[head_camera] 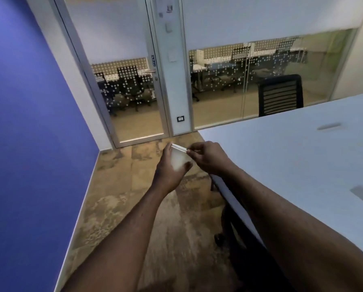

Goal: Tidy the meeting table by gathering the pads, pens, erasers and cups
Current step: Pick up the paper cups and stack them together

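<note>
A white paper cup [179, 160] is held in the air over the floor, just left of the white meeting table [292, 157]. My left hand [169, 169] wraps round its side and base. My right hand [208, 158] pinches the cup's rim on the right side. The rim shows doubled white edges, so it may be more than one cup nested; I cannot tell. No pads, pens or erasers are in view.
A blue wall [29, 144] runs along the left. Ahead is a glass door [132, 95] and a glass partition. A black office chair [280, 94] stands at the table's far end, and another chair's base [229, 232] sits under the near edge.
</note>
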Motion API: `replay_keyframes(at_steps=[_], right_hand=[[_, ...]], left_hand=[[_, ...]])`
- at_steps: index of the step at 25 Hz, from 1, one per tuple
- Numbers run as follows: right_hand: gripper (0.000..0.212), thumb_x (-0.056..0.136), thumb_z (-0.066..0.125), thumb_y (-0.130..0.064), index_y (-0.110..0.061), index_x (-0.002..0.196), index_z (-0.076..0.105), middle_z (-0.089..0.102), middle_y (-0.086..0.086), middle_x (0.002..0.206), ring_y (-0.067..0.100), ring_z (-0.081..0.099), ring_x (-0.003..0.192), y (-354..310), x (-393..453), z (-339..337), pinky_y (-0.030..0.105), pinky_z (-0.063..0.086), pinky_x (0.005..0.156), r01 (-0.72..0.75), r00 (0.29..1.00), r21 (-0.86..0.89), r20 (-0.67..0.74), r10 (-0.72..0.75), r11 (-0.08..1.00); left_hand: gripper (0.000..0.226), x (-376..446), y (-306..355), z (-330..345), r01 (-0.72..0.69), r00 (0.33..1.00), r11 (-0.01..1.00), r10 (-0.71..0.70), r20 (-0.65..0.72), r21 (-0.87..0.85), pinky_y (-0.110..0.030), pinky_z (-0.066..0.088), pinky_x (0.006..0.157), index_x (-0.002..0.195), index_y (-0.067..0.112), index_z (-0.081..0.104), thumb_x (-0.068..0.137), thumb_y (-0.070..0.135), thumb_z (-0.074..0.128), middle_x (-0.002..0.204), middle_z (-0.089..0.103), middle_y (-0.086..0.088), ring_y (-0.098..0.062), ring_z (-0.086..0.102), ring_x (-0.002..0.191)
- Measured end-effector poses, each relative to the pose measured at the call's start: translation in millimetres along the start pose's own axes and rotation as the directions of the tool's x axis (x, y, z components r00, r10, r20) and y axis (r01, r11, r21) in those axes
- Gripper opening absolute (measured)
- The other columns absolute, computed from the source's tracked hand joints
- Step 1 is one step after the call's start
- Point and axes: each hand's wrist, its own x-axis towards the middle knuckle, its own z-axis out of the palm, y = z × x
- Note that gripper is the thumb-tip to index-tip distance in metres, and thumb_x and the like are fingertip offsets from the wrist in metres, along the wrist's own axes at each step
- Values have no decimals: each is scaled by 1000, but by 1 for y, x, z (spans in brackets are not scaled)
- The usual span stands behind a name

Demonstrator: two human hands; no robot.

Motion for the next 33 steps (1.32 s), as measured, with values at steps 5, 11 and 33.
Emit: replay_keyframes(at_steps=[5, 11, 33], right_hand=[[28, 95, 53, -35, -19, 111, 70, 72, -1, 99, 12, 62, 83, -38, 91, 91, 25, 47, 64, 26, 998, -19, 57, -25, 999], [28, 95, 53, -29, -13, 112, 70, 72, 6, 106, 16, 62, 87, -27, 196, 173, 25, 42, 70, 12, 988, 18, 155, -14, 1000], [26, 98, 50, -27, -14, 101, 71, 71, 2, 92, 19, 62, 82, 196, 681, 330, 31, 50, 71, -259, 954, 85, 180, 241, 962]], left_hand=[[93, 60, -79, -84, 47, 999, 998, -46, -21, 48, -21, 48, 72, 145, 44, 14, 75, 52, 75, 142, 46, 3, -14, 55, 104], [90, 137, -169, -115, 137, 990, 989, -135, -41, 51, -26, 49, 75, 145, 42, 17, 77, 48, 75, 142, 47, 1, -18, 54, 109], [85, 628, -413, -57, 210, 960, 977, -214, 183, 45, -12, 42, 74, 143, 35, 28, 75, 42, 78, 129, 50, 12, -8, 53, 107]])
